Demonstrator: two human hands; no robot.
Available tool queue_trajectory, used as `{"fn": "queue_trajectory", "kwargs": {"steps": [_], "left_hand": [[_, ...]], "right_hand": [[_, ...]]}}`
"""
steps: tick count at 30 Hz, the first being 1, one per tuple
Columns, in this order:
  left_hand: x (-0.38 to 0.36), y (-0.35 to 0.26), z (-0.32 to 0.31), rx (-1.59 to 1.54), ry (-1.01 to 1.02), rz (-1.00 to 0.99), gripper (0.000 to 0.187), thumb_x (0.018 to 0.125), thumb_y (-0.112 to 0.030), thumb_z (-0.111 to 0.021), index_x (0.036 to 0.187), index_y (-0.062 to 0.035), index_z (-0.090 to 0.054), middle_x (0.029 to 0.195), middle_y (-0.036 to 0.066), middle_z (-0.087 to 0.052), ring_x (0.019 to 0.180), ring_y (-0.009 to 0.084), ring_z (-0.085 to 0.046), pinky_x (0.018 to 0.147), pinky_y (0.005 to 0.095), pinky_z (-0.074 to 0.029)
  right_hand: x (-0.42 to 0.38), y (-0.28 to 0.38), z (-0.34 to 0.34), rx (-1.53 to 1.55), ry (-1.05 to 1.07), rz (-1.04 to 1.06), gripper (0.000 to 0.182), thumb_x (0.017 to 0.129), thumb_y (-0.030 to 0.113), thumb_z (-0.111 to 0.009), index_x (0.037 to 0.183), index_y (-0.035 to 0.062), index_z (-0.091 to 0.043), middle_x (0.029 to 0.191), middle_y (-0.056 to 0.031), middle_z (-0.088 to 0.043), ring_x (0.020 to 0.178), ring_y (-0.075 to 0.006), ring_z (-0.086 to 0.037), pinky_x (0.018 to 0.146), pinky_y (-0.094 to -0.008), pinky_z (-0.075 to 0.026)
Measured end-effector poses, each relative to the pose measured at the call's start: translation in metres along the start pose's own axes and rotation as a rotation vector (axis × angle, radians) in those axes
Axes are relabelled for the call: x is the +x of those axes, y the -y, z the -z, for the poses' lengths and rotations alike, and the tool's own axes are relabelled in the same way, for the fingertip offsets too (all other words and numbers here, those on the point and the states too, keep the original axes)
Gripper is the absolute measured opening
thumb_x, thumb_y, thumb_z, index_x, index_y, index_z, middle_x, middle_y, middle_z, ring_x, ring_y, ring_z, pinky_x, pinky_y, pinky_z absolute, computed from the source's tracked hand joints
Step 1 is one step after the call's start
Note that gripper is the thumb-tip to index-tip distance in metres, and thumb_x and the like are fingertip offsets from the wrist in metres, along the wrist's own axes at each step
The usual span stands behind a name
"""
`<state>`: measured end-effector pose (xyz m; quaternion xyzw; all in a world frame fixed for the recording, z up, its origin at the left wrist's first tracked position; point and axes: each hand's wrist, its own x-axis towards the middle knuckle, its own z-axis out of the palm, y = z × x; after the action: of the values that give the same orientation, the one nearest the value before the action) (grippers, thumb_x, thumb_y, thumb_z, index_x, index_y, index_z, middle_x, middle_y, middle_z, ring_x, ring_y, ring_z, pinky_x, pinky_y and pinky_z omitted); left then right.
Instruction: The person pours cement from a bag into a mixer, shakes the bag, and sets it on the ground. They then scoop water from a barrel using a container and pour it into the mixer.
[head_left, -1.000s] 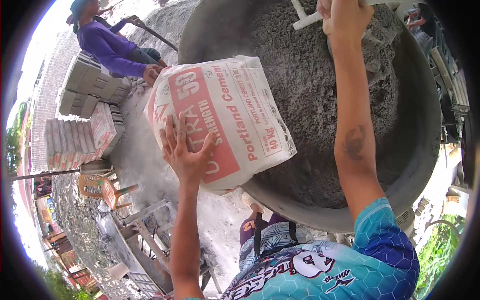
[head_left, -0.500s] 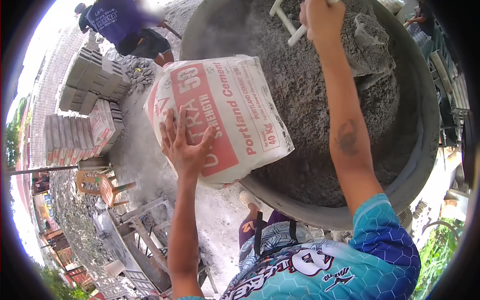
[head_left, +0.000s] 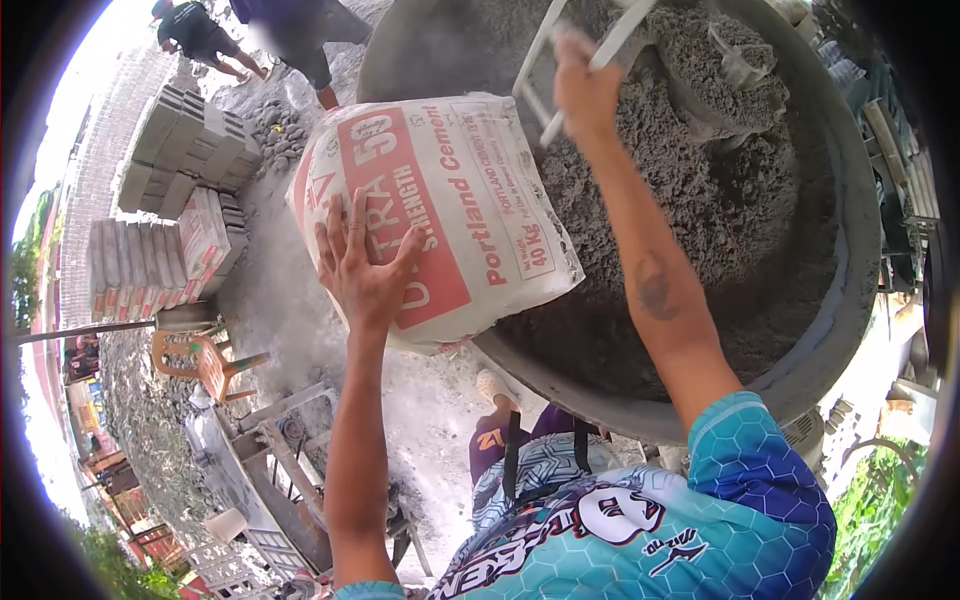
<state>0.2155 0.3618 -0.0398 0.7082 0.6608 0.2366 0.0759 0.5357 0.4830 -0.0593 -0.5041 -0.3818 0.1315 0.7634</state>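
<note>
A Portland cement bag [head_left: 490, 200] with red and white print rests at the left rim of a big round mixing drum [head_left: 855, 300]. My left hand [head_left: 365, 265] lies on top of the bag, fingers spread and pressed against it. Over the drum, my right hand [head_left: 590, 90] is closed around a pale tool of joined bars [head_left: 630, 25]; its full shape runs out of view and is blurred. Grey cement mix [head_left: 700, 220] fills much of the drum, with a torn bag piece [head_left: 742, 60] lying on it.
Two people, one in dark clothes [head_left: 195, 35], are at the upper left. Concrete blocks [head_left: 180, 150] and stacked cement bags [head_left: 140, 265] stand at the left. A brown plastic chair [head_left: 215, 365] and a metal frame [head_left: 290, 450] are lower down.
My right hand has moved left and down with the pale tool, nearer the bag. The bag has shifted slightly upward in view, my left hand staying on it. A person at the top has moved.
</note>
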Motion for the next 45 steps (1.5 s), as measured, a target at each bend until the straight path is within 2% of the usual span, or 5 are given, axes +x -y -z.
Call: {"fn": "queue_trajectory", "kwargs": {"steps": [8, 11, 17, 26, 45], "left_hand": [[-0.004, 0.002, -0.004, -0.016, -0.014, -0.006, 0.091, 0.077, -0.063, -0.078, 0.156, -0.0290, -0.048, 0.168, 0.006, -0.034, 0.156, 0.0407, -0.020, 0.123, 0.0594, -0.017], [-0.001, 0.004, -0.003, -0.012, -0.016, -0.015, 0.090, 0.078, -0.062, -0.078, 0.156, -0.0288, -0.048, 0.168, 0.006, -0.034, 0.156, 0.0404, -0.020, 0.123, 0.0592, -0.016], [0.002, -0.002, 0.001, -0.047, -0.024, 0.010, 0.090, 0.078, -0.062, -0.078, 0.156, -0.0286, -0.048, 0.167, 0.006, -0.034, 0.156, 0.0405, -0.020, 0.123, 0.0584, -0.016], [-0.006, 0.016, -0.012, -0.129, -0.036, -0.028, 0.086, 0.082, -0.059, -0.076, 0.156, -0.0272, -0.047, 0.168, 0.006, -0.033, 0.157, 0.0400, -0.020, 0.124, 0.0586, -0.014], [0.029, 0.005, 0.008, -0.103, 0.070, -0.531, 0.070, 0.087, -0.052, -0.072, 0.151, -0.0289, -0.055, 0.167, 0.005, -0.036, 0.157, 0.0399, -0.018, 0.118, 0.0719, -0.011]], "right_hand": [[0.013, 0.102, 0.029, -0.003, 0.251, -0.247, 0.039, 0.103, 0.021, -0.062, 0.131, -0.0058, -0.068, 0.068, 0.0041, -0.062, 0.059, -0.0016, -0.047, 0.055, -0.0253, -0.041], [0.058, 0.127, 0.014, 0.168, 0.055, -0.033, 0.026, 0.104, 0.021, -0.061, 0.108, -0.0007, -0.074, 0.053, 0.0059, -0.043, 0.040, -0.0058, -0.035, 0.039, -0.0276, -0.026], [-0.072, -0.059, 0.022, -0.061, 0.116, -0.070, 0.036, 0.105, 0.019, -0.059, 0.132, -0.0020, -0.069, 0.056, 0.0081, -0.050, 0.043, -0.0031, -0.037, 0.040, -0.0273, -0.028], [-0.016, 0.172, 0.090, -0.059, 0.056, -0.094, 0.036, 0.107, 0.021, -0.057, 0.134, 0.0004, -0.067, 0.056, 0.0083, -0.042, 0.043, -0.0017, -0.031, 0.041, -0.0251, -0.022], [-0.079, 0.213, 0.051, -0.301, -0.011, -0.006, 0.036, 0.100, 0.027, -0.067, 0.115, -0.0053, -0.075, 0.065, 0.0077, -0.054, 0.058, -0.0009, -0.044, 0.053, -0.0239, -0.035]]}}
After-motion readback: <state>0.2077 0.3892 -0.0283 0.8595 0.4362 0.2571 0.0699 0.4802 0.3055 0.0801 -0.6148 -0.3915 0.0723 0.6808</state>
